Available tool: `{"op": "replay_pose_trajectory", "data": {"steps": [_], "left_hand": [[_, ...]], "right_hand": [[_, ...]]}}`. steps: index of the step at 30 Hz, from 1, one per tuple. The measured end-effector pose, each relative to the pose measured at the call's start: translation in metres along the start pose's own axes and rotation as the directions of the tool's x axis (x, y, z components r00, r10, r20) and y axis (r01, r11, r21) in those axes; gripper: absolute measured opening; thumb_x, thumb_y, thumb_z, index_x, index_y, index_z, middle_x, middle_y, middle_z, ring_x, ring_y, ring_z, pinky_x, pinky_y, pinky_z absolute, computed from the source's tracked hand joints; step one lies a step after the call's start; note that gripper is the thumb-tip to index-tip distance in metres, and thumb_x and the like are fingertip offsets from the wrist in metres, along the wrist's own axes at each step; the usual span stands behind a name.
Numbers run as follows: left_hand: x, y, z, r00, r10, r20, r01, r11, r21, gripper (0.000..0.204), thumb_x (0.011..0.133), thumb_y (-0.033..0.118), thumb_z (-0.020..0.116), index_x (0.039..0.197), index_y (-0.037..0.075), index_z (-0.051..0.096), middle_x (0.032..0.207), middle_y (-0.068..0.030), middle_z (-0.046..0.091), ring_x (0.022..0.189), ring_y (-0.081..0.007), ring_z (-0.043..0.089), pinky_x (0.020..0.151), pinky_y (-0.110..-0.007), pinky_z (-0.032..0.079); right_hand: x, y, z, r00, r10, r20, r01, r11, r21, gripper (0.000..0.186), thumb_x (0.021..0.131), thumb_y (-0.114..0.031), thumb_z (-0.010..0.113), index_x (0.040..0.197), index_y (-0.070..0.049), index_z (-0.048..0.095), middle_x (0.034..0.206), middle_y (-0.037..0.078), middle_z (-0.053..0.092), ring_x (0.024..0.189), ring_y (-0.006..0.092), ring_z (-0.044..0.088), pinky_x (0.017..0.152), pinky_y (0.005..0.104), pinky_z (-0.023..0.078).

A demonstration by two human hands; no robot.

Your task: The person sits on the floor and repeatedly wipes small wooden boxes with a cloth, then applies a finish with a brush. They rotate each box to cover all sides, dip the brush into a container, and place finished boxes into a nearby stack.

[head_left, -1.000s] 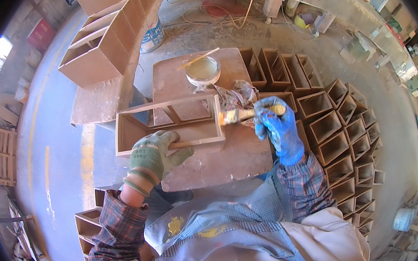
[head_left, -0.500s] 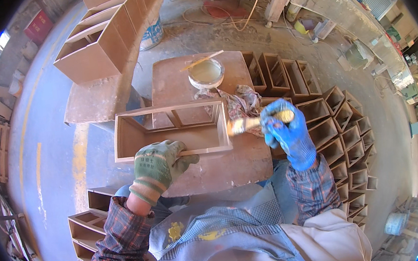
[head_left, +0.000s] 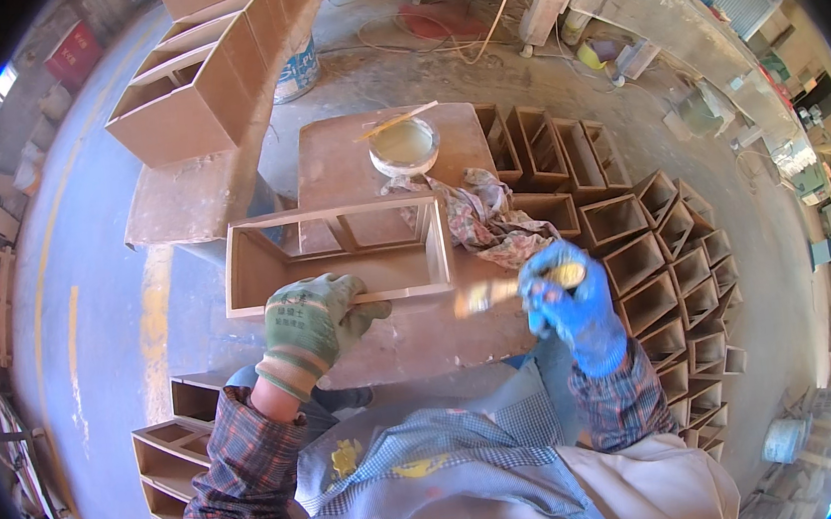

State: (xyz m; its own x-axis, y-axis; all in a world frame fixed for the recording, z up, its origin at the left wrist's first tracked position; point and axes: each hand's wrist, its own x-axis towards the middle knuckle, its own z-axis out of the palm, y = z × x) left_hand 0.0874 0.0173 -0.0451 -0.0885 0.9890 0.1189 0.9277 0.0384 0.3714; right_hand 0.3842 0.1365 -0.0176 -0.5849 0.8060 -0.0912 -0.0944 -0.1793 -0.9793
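My left hand (head_left: pixel 313 321), in a green knit glove, grips the near edge of an open wooden box frame (head_left: pixel 387 270), thumb against the rail. The frame rests on its side on a brown worktable (head_left: pixel 342 171). In my blue-gloved right hand (head_left: pixel 577 299) is a paintbrush (head_left: pixel 489 295), its bristles pointing left and smeared by motion. The brush is just off the frame's near right corner, apart from it. A bowl of pale liquid (head_left: pixel 409 168) stands farther back on the table, a thin stick (head_left: pixel 407 117) across its rim. A crumpled patterned cloth (head_left: pixel 492 220) lies right of the frame.
Several open wooden boxes (head_left: pixel 636 268) crowd the floor on my right, and more (head_left: pixel 160 464) stand at lower left. Larger cabinets (head_left: pixel 187 116) sit on a bench (head_left: pixel 180 207) at back left, near a blue-and-white bucket (head_left: pixel 298 76). A hose (head_left: pixel 502 11) hangs at the back.
My right hand has drawn the brush down and toward me, away from the frame's right side. My left hand keeps its hold on the near edge.
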Motion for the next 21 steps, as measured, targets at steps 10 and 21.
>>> {"op": "replay_pose_trajectory", "data": {"steps": [10, 21], "left_hand": [[0.000, 0.003, -0.002, 0.999, -0.029, 0.015, 0.030, 0.999, -0.032, 0.036, 0.087, 0.049, 0.073, 0.094, 0.014, 0.076, 0.079, -0.0116, 0.070, 0.077, -0.0334, 0.070, 0.069, -0.044, 0.053], [-0.002, -0.001, 0.000, 1.000, -0.026, 0.017, 0.026, 1.000, 0.013, 0.033, 0.088, 0.047, 0.072, 0.095, 0.015, 0.076, 0.084, -0.0112, 0.071, 0.079, -0.0334, 0.070, 0.072, -0.045, 0.054]], "right_hand": [[0.014, 0.003, -0.002, 0.994, -0.107, 0.029, 0.105, 0.992, 0.068, 0.022, 0.097, -0.020, 0.073, 0.106, -0.004, 0.061, 0.085, 0.006, 0.067, 0.065, 0.0103, 0.065, 0.051, 0.0235, 0.051], [0.063, 0.006, 0.001, 0.987, -0.107, -0.116, 0.094, 0.990, -0.108, 0.015, 0.099, -0.017, 0.068, 0.105, -0.005, 0.064, 0.081, 0.004, 0.067, 0.061, 0.0085, 0.063, 0.051, 0.0232, 0.051]]}}
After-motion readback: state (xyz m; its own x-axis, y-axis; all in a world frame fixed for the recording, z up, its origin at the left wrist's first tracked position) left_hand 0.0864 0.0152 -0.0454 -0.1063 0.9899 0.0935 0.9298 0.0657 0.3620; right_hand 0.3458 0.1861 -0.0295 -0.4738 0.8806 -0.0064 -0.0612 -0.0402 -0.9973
